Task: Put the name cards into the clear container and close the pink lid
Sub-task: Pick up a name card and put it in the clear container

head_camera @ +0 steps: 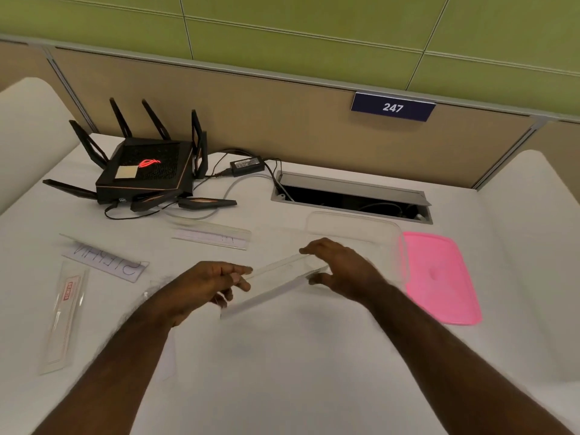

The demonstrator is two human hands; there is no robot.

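A clear name card holder [276, 282] hangs tilted above the white desk, held at its two ends. My left hand [207, 287] pinches its near left end and my right hand [342, 268] grips its far right end. Behind my right hand stands the clear container [354, 224], open on top and hard to make out against the desk. The pink lid [439, 277] lies flat on the desk just right of it. Three more name cards lie on the desk: one at the back middle [212, 237], one with large letters [106, 260] and one with a red label [64, 315] at the left.
A black router [147, 171] with several antennas stands at the back left, with a power brick [246, 166] and cables beside it. An open cable hatch [351, 196] is sunk into the desk behind the container. A beige partition with a "247" sign [392, 107] closes the back.
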